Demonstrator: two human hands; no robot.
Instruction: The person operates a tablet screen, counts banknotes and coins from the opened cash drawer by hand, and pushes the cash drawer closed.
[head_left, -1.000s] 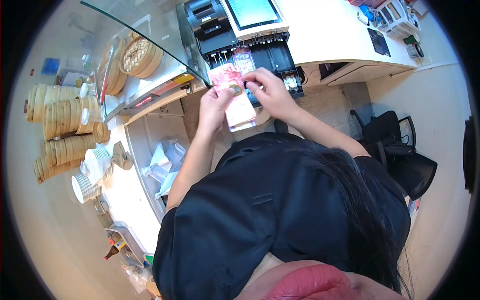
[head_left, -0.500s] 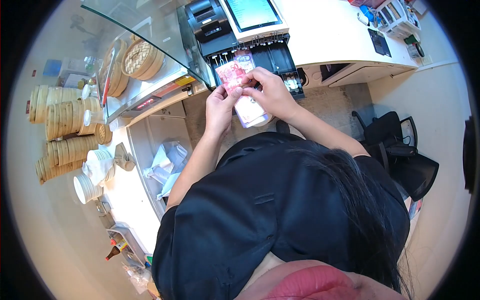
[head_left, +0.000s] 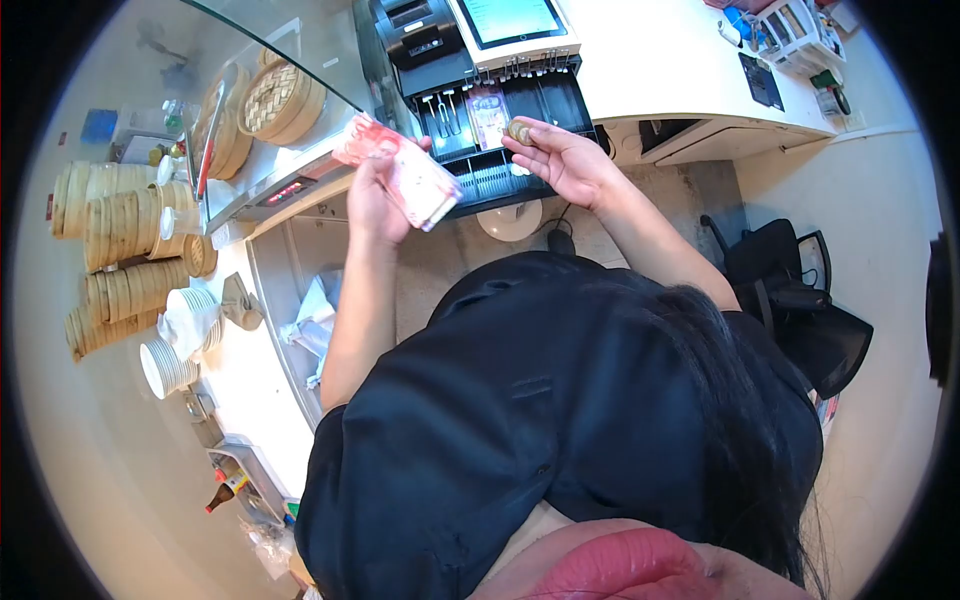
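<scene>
My left hand [head_left: 377, 200] is closed on a bundle of red and pale banknotes [head_left: 415, 180], held to the left of an open cash drawer [head_left: 545, 97]. My right hand [head_left: 570, 165] pinches coins [head_left: 519, 131] at its fingertips, over the front part of the drawer. A purple banknote [head_left: 488, 117] lies in one drawer compartment, under a raised clip. Coin compartments at the drawer's front right are partly hidden by my right hand.
A tablet [head_left: 512, 20] and a black printer [head_left: 415, 40] stand behind the drawer. Bamboo steamers [head_left: 280, 100] sit behind glass on the left. Stacked plates [head_left: 168, 368] lie farther down. A black chair [head_left: 790, 290] is at the right.
My hands have moved apart. The left went left with the banknotes, while the right moved right with the coins, leaving the purple note in the drawer in fuller view.
</scene>
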